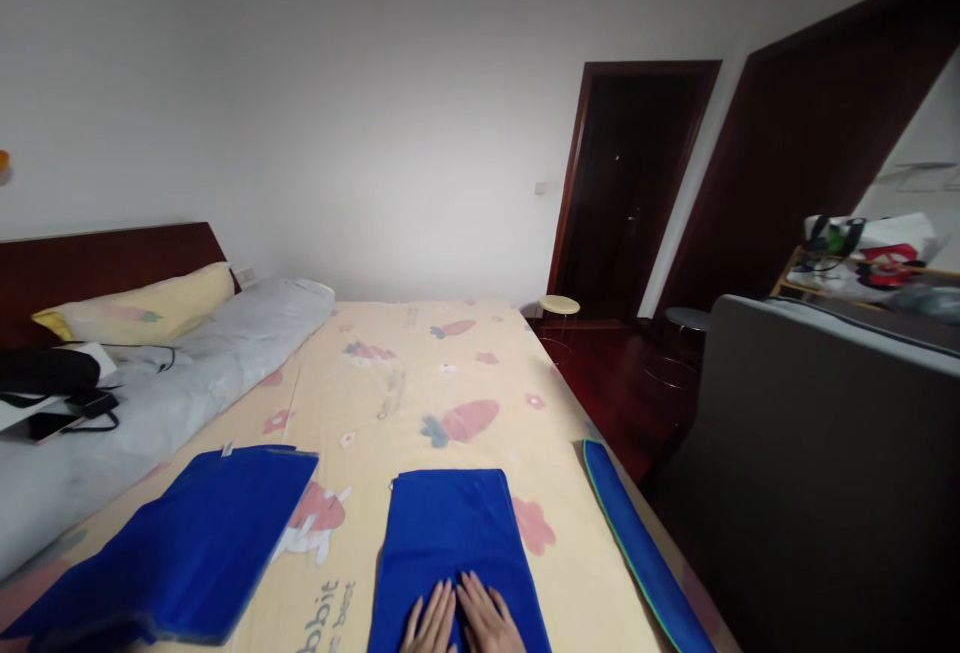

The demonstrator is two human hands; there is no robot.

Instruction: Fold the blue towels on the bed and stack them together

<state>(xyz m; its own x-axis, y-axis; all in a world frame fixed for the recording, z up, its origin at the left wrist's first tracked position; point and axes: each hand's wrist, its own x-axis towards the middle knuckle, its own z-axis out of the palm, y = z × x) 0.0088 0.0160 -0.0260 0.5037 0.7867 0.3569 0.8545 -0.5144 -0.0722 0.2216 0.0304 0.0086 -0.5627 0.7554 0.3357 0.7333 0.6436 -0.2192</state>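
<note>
A folded blue cloth (450, 523) lies flat on the patterned bed sheet (390, 373) at the bottom centre. My left hand (431, 621) rests palm down on it, fingers stretched out. Just to the right, my right hand (487, 616) also lies flat on the cloth, its fingertips close to those of the left. Neither hand grips anything. Another blue cloth (187, 543) is spread at the left of the bed. Along the right edge of the bed runs a long, narrow blue piece with a green border (637, 543).
A grey-white covered roll (187, 383), a yellow pillow (157, 303) and black items (49, 373) lie at the left. Beyond the bed's right side stand a round stool (559, 305), a second stool (688, 318) and a large dark grey panel (817, 473).
</note>
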